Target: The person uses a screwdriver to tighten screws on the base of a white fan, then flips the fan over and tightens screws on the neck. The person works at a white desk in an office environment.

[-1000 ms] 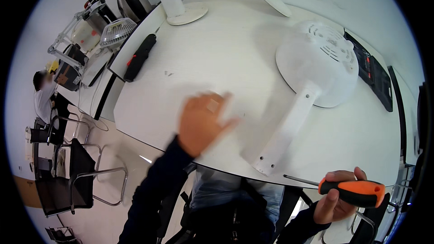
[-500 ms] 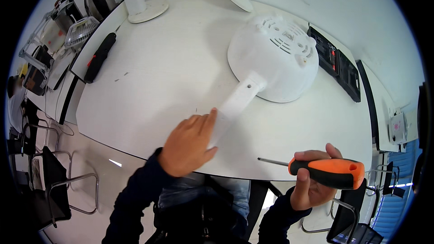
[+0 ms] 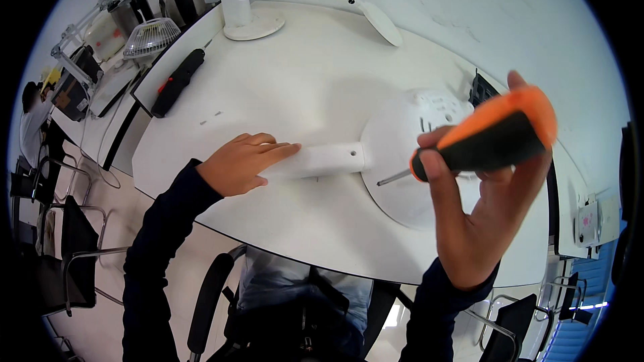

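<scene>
A white bowl-shaped pot (image 3: 389, 137), with vent slots and small feet on its upturned bottom, lies upside down on the white table (image 3: 288, 94). Its long handle (image 3: 329, 159) points left and has a screw hole near the bowl. My left hand (image 3: 238, 164) is at the handle's free end, fingers on top and thumb at the near side. Over the pot, my right hand (image 3: 486, 228) grips an orange and black screwdriver (image 3: 493, 139). The screwdriver's shaft points left and down, its tip apart from the screw hole. My right hand and the screwdriver hide part of the bowl.
A white desk lamp (image 3: 255, 27) lies folded at the back. A black power tool (image 3: 178, 84) with a red switch rests at the left edge. A black case (image 3: 481, 87) sits behind the pot, partly hidden. A kettle (image 3: 181, 0) and chairs (image 3: 77, 255) stand beyond.
The pot's handle has swung from pointing toward me to pointing left, my left hand moving with it. My right hand has raised the screwdriver from the near edge to above the pot.
</scene>
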Tool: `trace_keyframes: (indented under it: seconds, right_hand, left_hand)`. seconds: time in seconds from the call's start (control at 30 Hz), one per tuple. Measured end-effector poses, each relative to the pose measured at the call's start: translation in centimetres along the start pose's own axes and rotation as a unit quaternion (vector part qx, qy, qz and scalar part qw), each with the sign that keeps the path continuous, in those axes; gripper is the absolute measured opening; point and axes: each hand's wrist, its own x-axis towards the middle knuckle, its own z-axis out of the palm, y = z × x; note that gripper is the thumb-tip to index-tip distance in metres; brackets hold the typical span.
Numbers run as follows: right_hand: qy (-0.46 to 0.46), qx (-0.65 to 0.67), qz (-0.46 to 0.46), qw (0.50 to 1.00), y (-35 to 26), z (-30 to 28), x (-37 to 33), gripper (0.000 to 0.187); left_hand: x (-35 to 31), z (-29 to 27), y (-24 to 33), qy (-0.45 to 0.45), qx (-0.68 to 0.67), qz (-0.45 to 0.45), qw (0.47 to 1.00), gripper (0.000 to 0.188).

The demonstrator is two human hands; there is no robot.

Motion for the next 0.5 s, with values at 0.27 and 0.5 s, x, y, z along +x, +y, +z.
trace_keyframes:
  seconds: [0.27,0.5]
  right_hand:
    - [-0.020,-0.068,0.009,0.997,0.7,3.1,1.5,0.063]
    - [-0.085,-0.061,0.055,0.993,0.9,3.1,3.3,0.062]
  left_hand:
    - [6.6,-5.9,1.7,0.223,-0.099,0.121,0.962,0.050]
    - [8.0,-11.9,4.1,0.224,-0.339,0.210,0.889,0.048]
